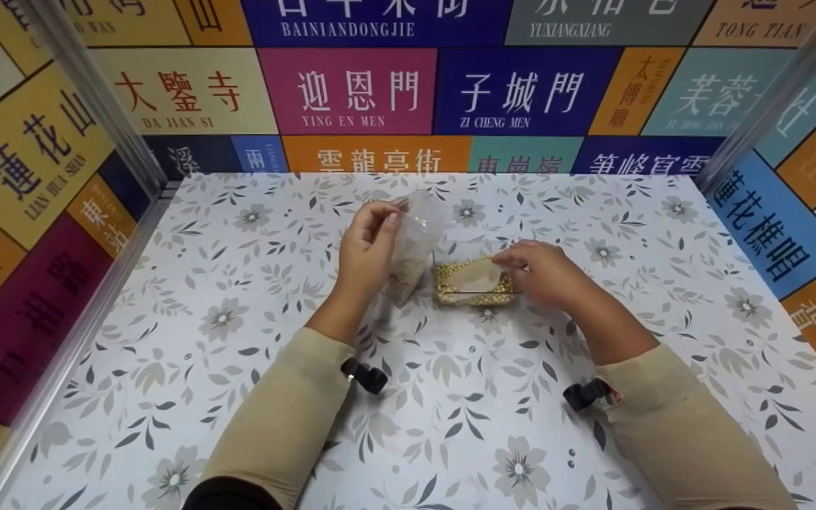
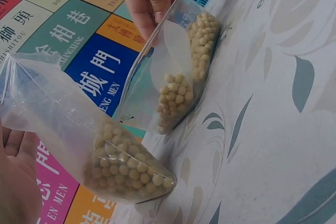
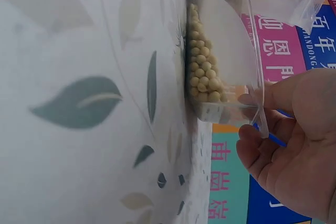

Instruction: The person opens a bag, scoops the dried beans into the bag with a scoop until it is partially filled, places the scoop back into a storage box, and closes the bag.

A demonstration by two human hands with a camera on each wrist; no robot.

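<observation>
My left hand (image 1: 369,244) grips a clear plastic bag (image 2: 126,150) by its upper part, and the bag hangs tilted with round pale-yellow beans gathered in its lower end. Just right of it, a clear plastic box (image 1: 479,301) stands on the table, partly filled with similar beans (image 3: 202,69). A whitish, translucent oval piece (image 1: 475,275) leans inside the box over the beans. My right hand (image 3: 294,145) is at the box's right end, pinching the clear wall near a corner, with a digit on each side of it.
The table has a white cover (image 1: 450,418) with grey flowers and leaves. Colourful panels (image 1: 358,92) with lettering surround it at the back and sides. A small black device (image 1: 365,375) is strapped at each wrist.
</observation>
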